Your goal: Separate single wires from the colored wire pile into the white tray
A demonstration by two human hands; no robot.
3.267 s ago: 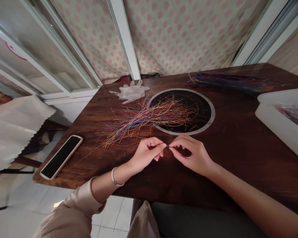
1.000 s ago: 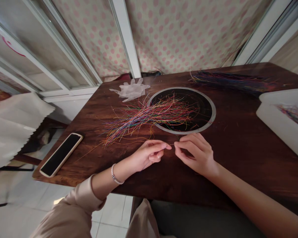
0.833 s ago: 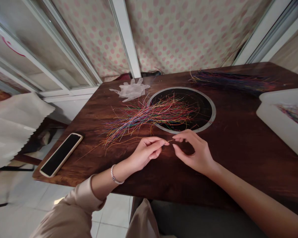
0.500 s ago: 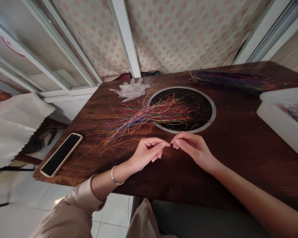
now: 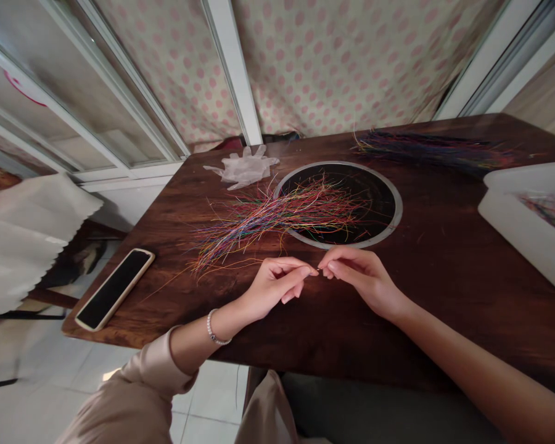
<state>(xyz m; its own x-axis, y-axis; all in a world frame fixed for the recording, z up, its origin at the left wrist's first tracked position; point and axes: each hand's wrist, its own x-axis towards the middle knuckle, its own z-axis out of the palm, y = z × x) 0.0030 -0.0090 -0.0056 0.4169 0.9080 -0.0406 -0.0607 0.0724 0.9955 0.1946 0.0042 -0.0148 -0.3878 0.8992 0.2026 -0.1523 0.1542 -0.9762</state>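
My left hand (image 5: 280,280) is closed in a pinch, thumb against forefinger, just in front of the bundle of coloured wires. Facing it, my right hand (image 5: 358,274) is pinched too, its fingertips almost touching the left ones. A tiny piece of thin wire (image 5: 319,269) shows between the two pinches; most of it is hidden by the fingers. Beyond my hands, a loose bundle of thin multicoloured wires (image 5: 277,216) lies across the table and partly over a round black inset with a grey rim (image 5: 398,213). A few orange strands trail toward my left wrist.
A phone (image 5: 115,288) lies at the table's left edge. Behind the bundle is a clear plastic glove (image 5: 247,166). Another dark wire bundle (image 5: 435,150) lies at the back right. A white bin (image 5: 513,228) with wires inside stands at the right on the dark wooden table (image 5: 444,296).
Both hands stay nearly in place, still pinched together. The fingertips have shifted only very slightly; the wire bundles and other objects have not moved.
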